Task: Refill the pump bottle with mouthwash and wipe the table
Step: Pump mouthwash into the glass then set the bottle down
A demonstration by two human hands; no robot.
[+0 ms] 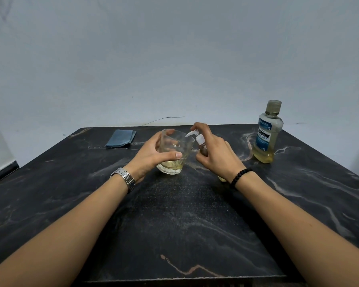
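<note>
My left hand grips a clear glass tumbler with a little yellowish liquid in its bottom, tilted toward the right. My right hand holds a small pump bottle, its forefinger resting on the white pump head, whose nozzle points into the glass. Most of the pump bottle's body is hidden by my fingers. A mouthwash bottle with a blue label and a closed cap stands upright at the back right, about a quarter full of yellow liquid. A folded blue cloth lies at the back left.
The dark marble-patterned table ends against a pale wall at the back. Its near edge runs along the bottom of the view. A watch is on my left wrist and a black bead bracelet on my right.
</note>
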